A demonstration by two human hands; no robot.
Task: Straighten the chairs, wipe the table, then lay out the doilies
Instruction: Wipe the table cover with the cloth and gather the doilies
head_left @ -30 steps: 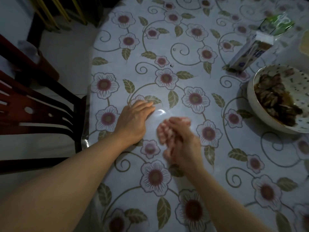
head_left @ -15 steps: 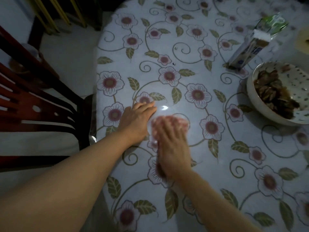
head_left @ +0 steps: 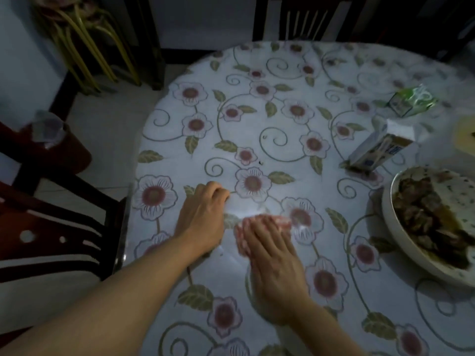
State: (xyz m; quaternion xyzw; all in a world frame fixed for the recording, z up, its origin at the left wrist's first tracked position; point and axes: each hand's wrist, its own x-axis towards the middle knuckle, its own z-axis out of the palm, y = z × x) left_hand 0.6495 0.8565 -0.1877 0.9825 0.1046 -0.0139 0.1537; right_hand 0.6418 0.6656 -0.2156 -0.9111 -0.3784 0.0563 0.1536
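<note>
The table (head_left: 257, 124) is round, under a white cover printed with pink flowers and green leaves. My left hand (head_left: 203, 217) rests on it near the left edge, fingers bent, tips on the cover, holding nothing I can see. My right hand (head_left: 272, 258) lies flat just to its right and presses a small pink-and-white cloth (head_left: 280, 220). The cloth is blurred and only its edge shows past my fingertips. A dark red wooden chair (head_left: 51, 227) stands close against the table's left side. Another dark chair (head_left: 303, 19) stands at the far side.
A white bowl (head_left: 401, 242) of dark food sits at the right edge. Behind it are a tilted paper carton (head_left: 377, 150) and a green packet (head_left: 411, 100). Stacked stools with yellow legs (head_left: 84, 47) stand on the floor at the far left.
My right hand turned palm down and now lies flat on the pink cloth. My left hand's fingers have bent. The view has tilted up, showing the far chair.
</note>
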